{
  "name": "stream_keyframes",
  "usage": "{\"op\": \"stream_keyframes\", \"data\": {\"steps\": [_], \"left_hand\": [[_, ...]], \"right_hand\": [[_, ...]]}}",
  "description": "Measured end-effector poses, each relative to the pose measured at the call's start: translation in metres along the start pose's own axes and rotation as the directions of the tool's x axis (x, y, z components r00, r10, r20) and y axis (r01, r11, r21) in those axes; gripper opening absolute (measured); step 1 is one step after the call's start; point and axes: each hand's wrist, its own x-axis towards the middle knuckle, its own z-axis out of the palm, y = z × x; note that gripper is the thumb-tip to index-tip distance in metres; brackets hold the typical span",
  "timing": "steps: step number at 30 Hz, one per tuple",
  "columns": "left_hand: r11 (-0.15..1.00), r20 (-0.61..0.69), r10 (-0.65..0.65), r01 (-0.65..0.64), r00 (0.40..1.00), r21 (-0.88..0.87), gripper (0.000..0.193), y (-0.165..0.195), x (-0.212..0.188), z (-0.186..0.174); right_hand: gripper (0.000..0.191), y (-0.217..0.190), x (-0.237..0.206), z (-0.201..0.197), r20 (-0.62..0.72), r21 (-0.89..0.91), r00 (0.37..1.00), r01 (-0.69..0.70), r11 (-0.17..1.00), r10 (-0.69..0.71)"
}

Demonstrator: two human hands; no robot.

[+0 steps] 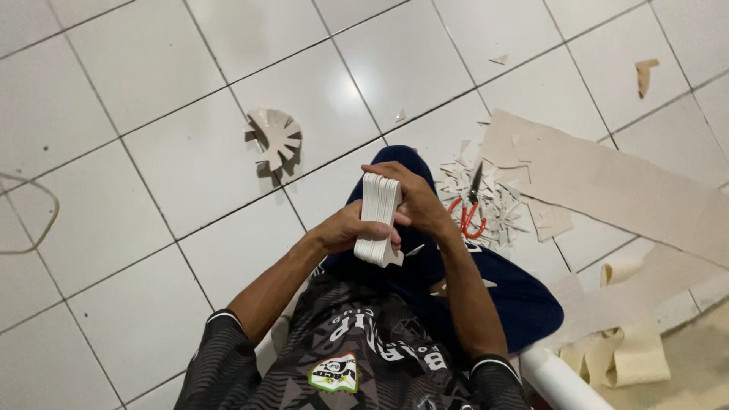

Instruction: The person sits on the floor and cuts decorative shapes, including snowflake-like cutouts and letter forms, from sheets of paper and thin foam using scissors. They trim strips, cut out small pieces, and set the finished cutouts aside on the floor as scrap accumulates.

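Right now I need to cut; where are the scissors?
The red-handled scissors lie on the paper scraps on the tiled floor, just right of the right hand.

— What is that pale block over the lap?

— A stack of cut cardboard pieces, off-white, all one shape and pressed flat against each other.

— How does it sit?

— On edge, nearly upright, its top leaning slightly away from the body, so the thin layered edges show as fine lines. A small tab juts out at the lower end.

— Where exactly?

— Above the dark blue knee, off the floor, between the two palms.
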Motion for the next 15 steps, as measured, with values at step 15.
{"op": "stream_keyframes", "data": {"steps": [15], "left_hand": [[0.861, 0.040, -0.127, 0.090, 0.991, 0.501, 0.039, 0.005, 0.077, 0.101]], "right_hand": [[0.045, -0.027, -0.107, -0.070, -0.386, 0.207, 0.907, -0.091, 0.974, 0.167]]}}
